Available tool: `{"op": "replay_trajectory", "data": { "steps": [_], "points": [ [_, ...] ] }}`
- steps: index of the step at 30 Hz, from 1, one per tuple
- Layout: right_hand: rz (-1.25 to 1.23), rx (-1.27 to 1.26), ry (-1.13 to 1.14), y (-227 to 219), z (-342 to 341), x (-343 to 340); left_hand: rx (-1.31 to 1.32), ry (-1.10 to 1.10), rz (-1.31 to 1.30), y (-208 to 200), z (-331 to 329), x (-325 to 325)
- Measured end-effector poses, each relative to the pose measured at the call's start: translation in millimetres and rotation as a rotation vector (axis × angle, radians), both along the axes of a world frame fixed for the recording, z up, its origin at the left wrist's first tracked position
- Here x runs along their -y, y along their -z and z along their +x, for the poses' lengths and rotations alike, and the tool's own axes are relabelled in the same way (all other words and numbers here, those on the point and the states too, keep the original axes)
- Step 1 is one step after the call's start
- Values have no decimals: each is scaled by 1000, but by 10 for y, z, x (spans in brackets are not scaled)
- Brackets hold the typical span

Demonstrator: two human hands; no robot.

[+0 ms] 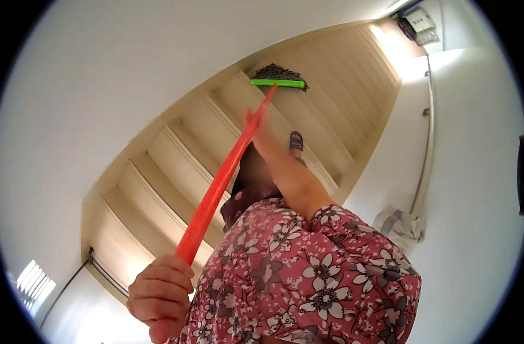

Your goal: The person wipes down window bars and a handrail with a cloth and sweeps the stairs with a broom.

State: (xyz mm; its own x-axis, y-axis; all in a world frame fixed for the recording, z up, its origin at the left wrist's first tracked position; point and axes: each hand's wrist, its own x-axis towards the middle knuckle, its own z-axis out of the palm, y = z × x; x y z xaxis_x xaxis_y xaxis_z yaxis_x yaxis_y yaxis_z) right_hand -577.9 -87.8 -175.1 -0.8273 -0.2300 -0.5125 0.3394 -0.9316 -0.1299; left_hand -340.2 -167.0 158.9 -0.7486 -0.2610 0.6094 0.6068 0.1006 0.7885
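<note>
A mop with a long red handle [216,186] runs slantwise across the view. My left hand [161,298], at the lower left, is closed round the top end of the handle. Farther down the handle, my right hand [257,123] wraps round it; this hand is slightly blurred. The green bar [278,83] of the mop head has dark grey strands [280,72] spread beyond it. Those strands rest on a beige stair step near the left wall. My foot in a dark slide sandal [296,141] stands on a step close to the mop head.
Beige stairs [348,74] with ridged edges stretch past the mop head and behind me. A white wall [130,69] borders them on the left. Along the right wall runs a handrail [429,149] with a light cloth [400,223] hanging on it. Bags or boxes [419,24] sit at the far end.
</note>
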Motion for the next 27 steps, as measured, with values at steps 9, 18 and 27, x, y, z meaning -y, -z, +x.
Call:
{"op": "replay_trajectory", "data": {
  "steps": [9, 18, 27],
  "points": [
    [257, 130, -401, 411, 945, -451, -100, -330, 152, 1088, 1778, -733],
    [87, -80, -354, 123, 908, -432, -196, -349, 39, 1251, 2218, -946],
    [356, -169, -587, 672, 200, -650, -245, 79, -388, 1480, 1303, -1056]
  ]
}}
